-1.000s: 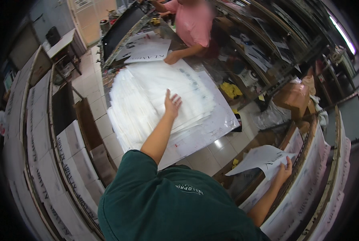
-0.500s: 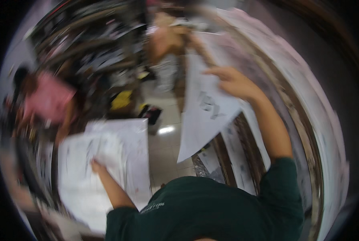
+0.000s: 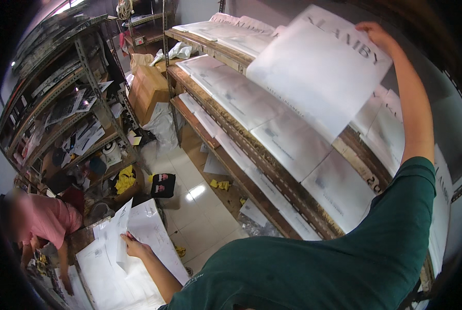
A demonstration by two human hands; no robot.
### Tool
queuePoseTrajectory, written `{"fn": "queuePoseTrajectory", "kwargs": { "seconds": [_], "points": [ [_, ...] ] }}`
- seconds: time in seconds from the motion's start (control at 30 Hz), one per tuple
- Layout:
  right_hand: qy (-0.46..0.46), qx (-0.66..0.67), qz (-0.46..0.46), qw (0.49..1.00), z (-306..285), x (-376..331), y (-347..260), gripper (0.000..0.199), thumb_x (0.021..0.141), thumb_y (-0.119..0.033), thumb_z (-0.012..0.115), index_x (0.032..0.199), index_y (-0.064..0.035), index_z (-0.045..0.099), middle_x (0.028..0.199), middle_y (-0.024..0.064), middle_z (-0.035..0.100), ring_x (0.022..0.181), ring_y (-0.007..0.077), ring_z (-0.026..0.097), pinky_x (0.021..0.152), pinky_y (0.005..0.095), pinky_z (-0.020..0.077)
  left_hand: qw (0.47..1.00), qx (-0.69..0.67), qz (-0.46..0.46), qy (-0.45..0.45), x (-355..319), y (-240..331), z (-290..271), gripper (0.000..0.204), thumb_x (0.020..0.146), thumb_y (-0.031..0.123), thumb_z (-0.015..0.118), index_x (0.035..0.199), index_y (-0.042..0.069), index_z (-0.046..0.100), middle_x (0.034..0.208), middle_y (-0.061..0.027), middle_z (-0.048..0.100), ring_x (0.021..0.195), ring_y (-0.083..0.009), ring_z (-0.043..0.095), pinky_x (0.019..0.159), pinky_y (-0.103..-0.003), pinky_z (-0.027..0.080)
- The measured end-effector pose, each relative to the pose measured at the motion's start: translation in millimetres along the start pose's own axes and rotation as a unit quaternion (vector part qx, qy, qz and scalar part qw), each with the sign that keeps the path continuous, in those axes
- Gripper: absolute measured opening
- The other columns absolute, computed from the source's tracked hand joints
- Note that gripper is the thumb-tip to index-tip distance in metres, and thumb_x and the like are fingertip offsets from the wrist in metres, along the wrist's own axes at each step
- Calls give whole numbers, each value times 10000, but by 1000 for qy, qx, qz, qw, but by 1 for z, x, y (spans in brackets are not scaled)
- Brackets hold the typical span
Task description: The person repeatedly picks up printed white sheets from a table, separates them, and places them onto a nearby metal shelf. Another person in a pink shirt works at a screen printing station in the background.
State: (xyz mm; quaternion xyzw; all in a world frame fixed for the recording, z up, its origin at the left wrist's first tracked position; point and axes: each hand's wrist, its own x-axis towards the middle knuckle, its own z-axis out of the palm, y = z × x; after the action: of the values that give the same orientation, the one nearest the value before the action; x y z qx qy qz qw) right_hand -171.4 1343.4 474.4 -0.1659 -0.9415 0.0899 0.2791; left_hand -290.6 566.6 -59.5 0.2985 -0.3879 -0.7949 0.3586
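My right hand [image 3: 379, 37], raised at the upper right, pinches the top edge of a flat white printed sheet [image 3: 313, 72] with dark lettering. That sheet hangs tilted over the upper shelf tiers. Whether it is paper or a flat plastic bag, I cannot tell. At the lower left, my left hand [image 3: 136, 248] is closed on the edge of another white sheet [image 3: 121, 235], lifted partly upright. Below it lies a pile of white sheets [image 3: 107, 281], with more white sheets [image 3: 156, 227] beside it on the table.
A tiered rack [image 3: 226, 126] of white printed sheets runs along my right. Another cluttered rack [image 3: 81, 77] stands left, near a cardboard box [image 3: 147, 93]. A person in a pink shirt [image 3: 48, 217] works at lower left. A black printed item [image 3: 164, 185] lies on the tiled floor.
My view has turned toward the right-hand rack. My right hand has raised its sheet up and right over the shelves. At my left hand, a sheet now stands partly lifted from the pile.
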Motion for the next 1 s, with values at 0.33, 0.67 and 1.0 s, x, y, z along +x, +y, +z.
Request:
{"fn": "queuePoseTrajectory", "kwargs": {
  "seconds": [0.33,0.67,1.0],
  "points": [
    [-31,-46,93,994,62,-20,122,331,629,64,453,881,-46,637,926,113,612,935,218,549,834,295,408,999,-8,-41,-26,-53,-23,18,289,824,181,595,894,-96,548,806,-88,578,655,-98,543,617,-184,473],
    [-3,-72,88,994,77,-17,162,345,640,53,454,907,-56,645,932,123,626,903,208,569,814,294,423,994,4,-88,-64,-91,-32,39,271,819,195,602,844,-72,562,763,-76,584,625,-73,543,582,-155,461],
    [-33,-66,132,989,63,9,115,424,637,17,435,1042,-8,560,1017,136,566,950,223,535,819,299,415,984,-9,-123,-130,-115,-8,44,274,826,217,589,843,-55,560,765,-81,587,646,-75,557,587,-149,464]
  ]
}}
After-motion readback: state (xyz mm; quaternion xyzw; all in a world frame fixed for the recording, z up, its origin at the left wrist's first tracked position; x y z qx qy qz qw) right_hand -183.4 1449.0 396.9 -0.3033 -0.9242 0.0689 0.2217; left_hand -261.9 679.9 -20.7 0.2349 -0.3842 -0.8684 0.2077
